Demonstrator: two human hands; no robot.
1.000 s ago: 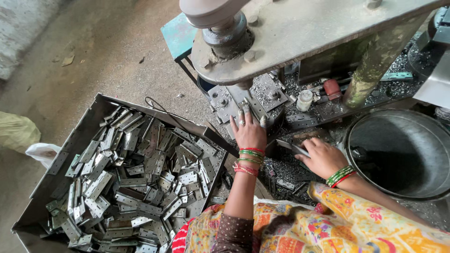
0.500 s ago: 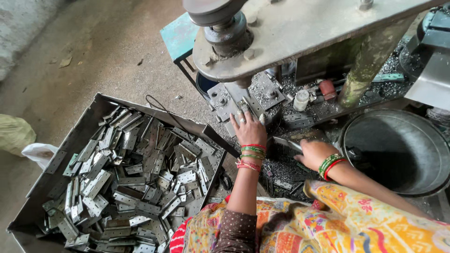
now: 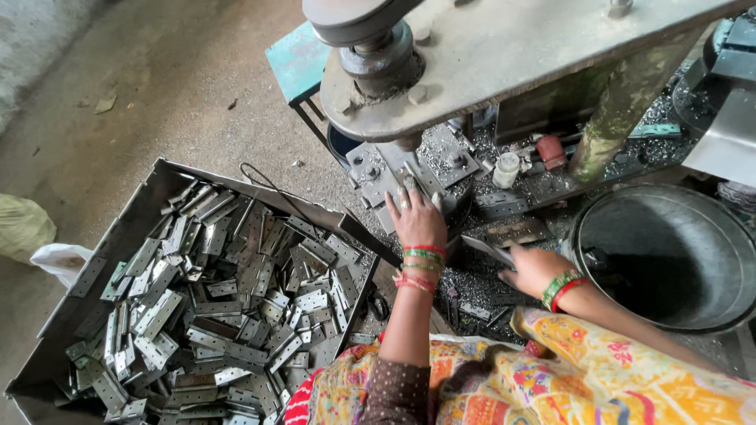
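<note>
On the gritty floor [image 3: 157, 94], a tray [image 3: 118, 236] of hinges [image 3: 220, 307] flanks us; left hand [image 3: 416, 222] lies spread on the press [image 3: 441, 169], right hand [image 3: 531, 270] pinches a metal strip [image 3: 484, 249], fingertips hidden.

A bare, dusty concrete floor [image 3: 157, 86] fills the upper left, strewn with a few dry leaf scraps and small bits of debris. A pale rough wall [image 3: 31, 39] rises at the top left corner. A small teal stool [image 3: 295, 63] stands on the floor. Soft daylight falls evenly, without hard shadows.

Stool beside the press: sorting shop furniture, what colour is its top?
Teal, worn and scuffed; the stool shows in the head view.
</note>
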